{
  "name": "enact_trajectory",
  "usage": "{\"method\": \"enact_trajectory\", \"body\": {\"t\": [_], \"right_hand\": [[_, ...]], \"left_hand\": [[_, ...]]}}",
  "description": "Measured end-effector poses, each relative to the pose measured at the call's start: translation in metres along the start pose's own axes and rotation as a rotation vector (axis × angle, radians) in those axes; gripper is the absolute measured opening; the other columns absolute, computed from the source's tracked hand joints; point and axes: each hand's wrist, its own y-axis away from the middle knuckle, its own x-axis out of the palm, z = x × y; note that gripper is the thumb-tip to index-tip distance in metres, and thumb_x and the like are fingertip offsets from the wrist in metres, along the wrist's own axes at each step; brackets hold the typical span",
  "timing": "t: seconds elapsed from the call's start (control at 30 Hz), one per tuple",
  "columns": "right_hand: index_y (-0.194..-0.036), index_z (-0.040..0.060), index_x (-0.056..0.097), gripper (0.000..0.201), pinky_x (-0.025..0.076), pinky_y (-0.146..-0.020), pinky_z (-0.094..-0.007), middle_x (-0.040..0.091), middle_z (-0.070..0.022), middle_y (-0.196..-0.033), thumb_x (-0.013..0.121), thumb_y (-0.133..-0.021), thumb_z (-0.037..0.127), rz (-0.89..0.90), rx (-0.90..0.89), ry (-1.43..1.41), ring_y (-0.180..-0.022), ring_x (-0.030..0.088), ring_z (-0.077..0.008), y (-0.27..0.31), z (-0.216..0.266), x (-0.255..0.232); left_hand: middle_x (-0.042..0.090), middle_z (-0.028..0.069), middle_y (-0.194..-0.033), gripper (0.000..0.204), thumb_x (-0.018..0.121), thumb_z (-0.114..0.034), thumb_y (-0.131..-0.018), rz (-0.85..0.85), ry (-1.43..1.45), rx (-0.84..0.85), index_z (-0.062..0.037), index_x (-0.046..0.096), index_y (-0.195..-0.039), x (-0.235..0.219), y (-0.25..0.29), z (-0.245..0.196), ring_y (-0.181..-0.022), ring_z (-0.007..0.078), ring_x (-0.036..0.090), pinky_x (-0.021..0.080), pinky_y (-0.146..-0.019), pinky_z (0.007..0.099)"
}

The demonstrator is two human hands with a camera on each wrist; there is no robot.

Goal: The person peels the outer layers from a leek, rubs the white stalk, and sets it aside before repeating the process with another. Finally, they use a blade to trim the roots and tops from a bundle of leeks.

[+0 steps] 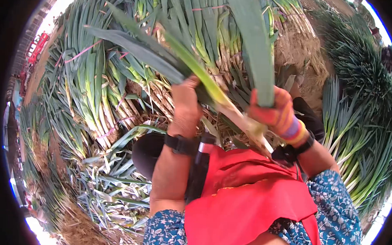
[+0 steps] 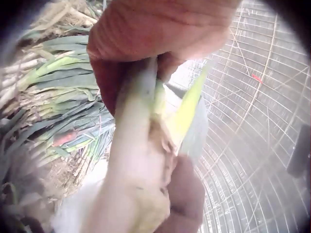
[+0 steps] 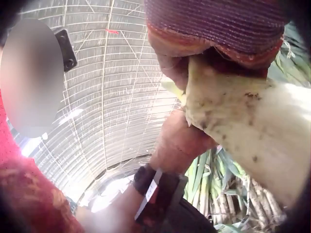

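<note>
A leek [image 1: 235, 113] slants across the front of the person, its pale root end toward the red apron and its green leaves fanning up and left. The bare left hand [image 1: 185, 105] grips it around the upper stem. In the left wrist view the pale stem [image 2: 129, 150] runs out from under the curled left fingers. On the right hand [image 1: 283, 114] is a striped glove, and that hand grips a broad green leaf [image 1: 255, 42] beside the stem. The right wrist view shows a pale, dirt-specked leek sheath [image 3: 243, 116] coming from under the gloved fingers.
Tied bundles of leeks [image 1: 93, 93] lie ahead and to the left. Loose leaf trimmings [image 1: 116, 193] litter the ground at the lower left. More leeks [image 1: 355, 141] are heaped on the right. The red apron [image 1: 249, 198] covers the person's lap.
</note>
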Motion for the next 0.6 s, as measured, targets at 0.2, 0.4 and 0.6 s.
{"method": "enact_trajectory", "body": {"t": [0.2,0.4,0.6], "right_hand": [[-0.089,0.0047,0.060,0.030,0.043,-0.057,-0.0273,0.059,-0.0066,-0.070,0.073,-0.062,0.005,-0.023,0.598,0.030,-0.061,0.054,-0.0196,0.097,-0.043,-0.065],[-0.116,0.0057,0.053,0.057,0.047,-0.068,-0.0302,0.061,-0.0056,-0.089,0.072,-0.067,0.027,0.714,0.858,1.439,-0.083,0.059,-0.0194,0.170,-0.157,-0.102],[-0.131,0.0013,0.041,0.067,0.047,-0.075,-0.0286,0.062,-0.0059,-0.100,0.074,-0.077,0.021,0.210,0.338,-0.133,-0.087,0.055,-0.0129,0.097,-0.052,-0.032]], "left_hand": [[0.059,0.0129,-0.099,0.026,0.054,-0.010,-0.088,0.031,0.041,0.104,0.0001,0.052,-0.112,-0.030,-0.009,-0.020,-0.086,0.0271,0.061,0.053,-0.077,0.0428],[0.061,0.0102,-0.098,0.024,0.056,-0.009,-0.087,0.049,0.036,0.180,-0.0019,0.052,-0.109,-0.022,-0.004,-0.014,-0.088,0.0240,0.061,0.053,-0.075,0.0389],[0.063,0.0098,-0.095,0.021,0.057,-0.014,-0.087,0.144,0.020,0.090,-0.0027,0.056,-0.105,-0.015,-0.002,-0.020,-0.088,0.0215,0.061,0.051,-0.077,0.0364]]}}
